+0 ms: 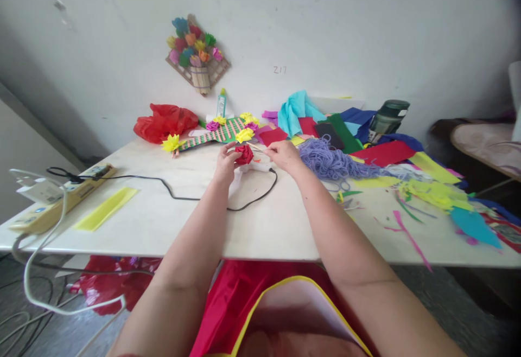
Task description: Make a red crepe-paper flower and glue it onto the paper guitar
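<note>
My left hand (226, 163) grips a red crepe-paper flower (245, 154) between thumb and fingers, above the middle of the table. Pinched in my right hand (284, 156) is a thin pale stick (257, 147), its far end pointing left toward the flower; whether it touches the petals I cannot tell. Just under both hands lies a white glue gun (257, 167), partly hidden, with a black cord (165, 187) running off to the left. Behind the flower rests a green woven piece (211, 136) trimmed with yellow and purple paper flowers.
Purple yarn (331, 160) and coloured paper sheets (337, 134) are heaped at the right, near a dark bottle (388, 121). At left are a power strip (61, 199), a yellow strip (106, 209) and a red plastic bag (165, 122). A flower decoration (199, 56) hangs on the wall.
</note>
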### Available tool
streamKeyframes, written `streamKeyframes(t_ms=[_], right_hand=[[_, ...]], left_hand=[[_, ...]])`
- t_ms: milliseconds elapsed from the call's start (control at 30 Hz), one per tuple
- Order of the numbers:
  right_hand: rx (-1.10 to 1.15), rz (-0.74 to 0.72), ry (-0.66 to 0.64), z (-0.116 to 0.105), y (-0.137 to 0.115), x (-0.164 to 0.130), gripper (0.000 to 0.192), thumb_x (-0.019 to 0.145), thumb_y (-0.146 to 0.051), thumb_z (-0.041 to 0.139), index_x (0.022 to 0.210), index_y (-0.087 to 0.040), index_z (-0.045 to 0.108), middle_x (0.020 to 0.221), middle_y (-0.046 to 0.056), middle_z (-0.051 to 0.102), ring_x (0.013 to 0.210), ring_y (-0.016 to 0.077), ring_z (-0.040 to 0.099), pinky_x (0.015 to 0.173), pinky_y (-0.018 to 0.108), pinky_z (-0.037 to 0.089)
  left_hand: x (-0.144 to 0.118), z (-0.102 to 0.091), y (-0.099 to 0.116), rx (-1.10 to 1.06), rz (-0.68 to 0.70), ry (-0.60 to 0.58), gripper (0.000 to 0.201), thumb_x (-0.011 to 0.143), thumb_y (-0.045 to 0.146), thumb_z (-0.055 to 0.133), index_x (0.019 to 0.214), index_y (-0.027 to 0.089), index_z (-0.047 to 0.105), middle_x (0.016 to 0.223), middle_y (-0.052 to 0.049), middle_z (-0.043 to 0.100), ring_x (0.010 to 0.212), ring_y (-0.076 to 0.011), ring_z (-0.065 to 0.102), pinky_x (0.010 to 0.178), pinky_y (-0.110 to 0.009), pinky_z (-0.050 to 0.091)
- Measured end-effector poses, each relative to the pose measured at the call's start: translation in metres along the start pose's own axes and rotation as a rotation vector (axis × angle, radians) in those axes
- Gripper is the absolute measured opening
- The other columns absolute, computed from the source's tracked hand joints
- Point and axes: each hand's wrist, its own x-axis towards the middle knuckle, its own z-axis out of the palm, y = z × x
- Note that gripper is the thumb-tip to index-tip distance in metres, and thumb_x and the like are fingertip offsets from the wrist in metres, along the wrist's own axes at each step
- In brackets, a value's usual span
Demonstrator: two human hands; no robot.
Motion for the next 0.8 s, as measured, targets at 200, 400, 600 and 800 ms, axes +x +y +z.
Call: streamKeyframes(t_ms=[200,400,600,800], right_hand=[[0.081,0.003,0.000,-0.005,0.014,0.003,0.022,0.086,-0.034,0.062,0.091,-0.020,0.079,0.085,0.003,0.076,0.076,0.0145,0.064,0.062,0.024,0.035],[0.119,-0.019,0.056,-0.007,0.023,0.004,0.021,0.085,-0.034,0.064,0.090,-0.021,0.079,0.088,0.003,0.077,0.080,0.0159,0.066,0.065,0.025,0.038],[0.090,-0.062,0.107,-0.011,0.028,0.004,0.016,0.084,-0.031,0.065,0.086,-0.022,0.080,0.090,0.004,0.077,0.084,0.0170,0.067,0.069,0.026,0.040],[0.091,-0.109,0.115,-0.016,0.030,0.002,0.013,0.082,-0.029,0.069,0.081,-0.021,0.079,0.086,0.004,0.076,0.078,0.0155,0.065,0.066,0.025,0.038]], left_hand=[[-0.003,-0.004,0.007,0.060,-0.062,-0.130,0.057,0.052,0.016,0.071,0.108,0.016,0.058,0.071,0.000,0.068,0.060,-0.0161,0.063,0.057,-0.028,0.050],[-0.007,-0.005,0.013,0.091,-0.068,-0.221,0.056,0.052,0.015,0.070,0.108,0.016,0.061,0.072,0.001,0.068,0.064,-0.0158,0.063,0.061,-0.028,0.049],[-0.008,-0.007,0.017,0.146,-0.056,-0.334,0.058,0.053,0.016,0.068,0.110,0.016,0.062,0.071,0.001,0.067,0.065,-0.0164,0.062,0.062,-0.029,0.048],[-0.010,-0.009,0.020,0.151,-0.057,-0.440,0.056,0.054,0.014,0.070,0.110,0.016,0.063,0.071,0.000,0.068,0.063,-0.0158,0.061,0.061,-0.028,0.047]])
